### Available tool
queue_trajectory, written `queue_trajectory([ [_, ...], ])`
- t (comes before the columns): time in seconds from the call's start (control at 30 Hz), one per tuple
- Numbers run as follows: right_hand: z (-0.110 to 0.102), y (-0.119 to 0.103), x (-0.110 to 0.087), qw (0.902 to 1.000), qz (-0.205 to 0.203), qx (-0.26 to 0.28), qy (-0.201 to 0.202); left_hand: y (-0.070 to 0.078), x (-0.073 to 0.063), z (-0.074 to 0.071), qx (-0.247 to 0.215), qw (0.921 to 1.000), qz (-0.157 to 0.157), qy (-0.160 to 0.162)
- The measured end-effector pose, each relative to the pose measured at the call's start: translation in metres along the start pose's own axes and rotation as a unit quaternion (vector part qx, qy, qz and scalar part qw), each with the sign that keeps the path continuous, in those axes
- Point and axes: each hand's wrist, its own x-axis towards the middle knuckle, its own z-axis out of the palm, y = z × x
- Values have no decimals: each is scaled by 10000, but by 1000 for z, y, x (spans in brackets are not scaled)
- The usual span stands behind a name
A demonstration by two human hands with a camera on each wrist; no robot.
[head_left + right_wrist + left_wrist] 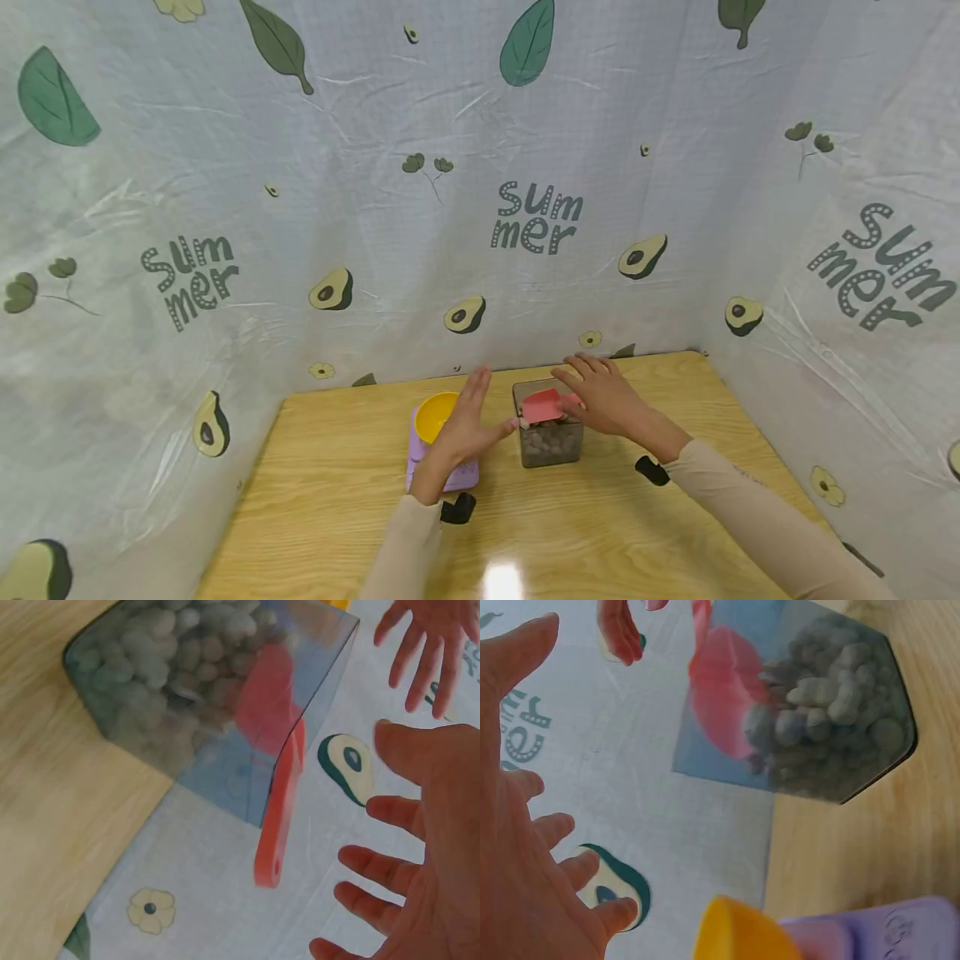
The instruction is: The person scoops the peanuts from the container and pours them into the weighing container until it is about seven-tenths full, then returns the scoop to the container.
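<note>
A clear grey plastic box [551, 450] stands on the table, partly filled with rounded, peanut-like pieces [825, 705]. Lying in it is a red scoop [542, 406], its handle [274, 832] sticking out over the rim on the right. My left hand [463, 429] hovers between the box and a yellow bowl [432, 415], fingers extended and holding nothing. On the box's other side my right hand [607, 400] is held in the air near the scoop handle, fingers spread and apart from it. The bowl sits on a purple kitchen scale [462, 477], partly hidden by my left hand.
The wooden table [322, 492] meets a white printed sheet [405, 250] that hangs behind it and along both sides. Black straps show at the left wrist [458, 508] and right wrist [652, 471].
</note>
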Motion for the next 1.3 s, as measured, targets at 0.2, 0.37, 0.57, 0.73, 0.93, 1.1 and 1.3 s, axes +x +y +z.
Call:
queue_trajectory([
  [0.2, -1, 2, 0, 9986, -288, -411, -140, -7, 9, 25, -638, 9975, -136, -265],
  [0.37, 1, 1, 1, 9949, -485, -878, -146, -13, 16, 42, -751, 9962, -203, -402],
  [0.57, 10, 3, 4, 9920, -496, -1147, -157, -16, 20, 53, -887, 9943, -279, -523],
  [0.73, 21, 7, 8, 9918, -571, -1145, -29, -20, 24, 59, -1195, 9905, -366, -568],
  [0.93, 26, 6, 9, 9894, -709, -1248, 202, -21, 29, 67, -1435, 9869, -382, -624],
  [1.1, 20, 10, 6, 9866, -788, -1405, 271, -18, 30, 67, -1524, 9858, -382, -601],
  [1.3, 8, 16, 4, 9847, -1042, -1395, 94, -19, 30, 67, -1429, 9876, -356, -548],
])
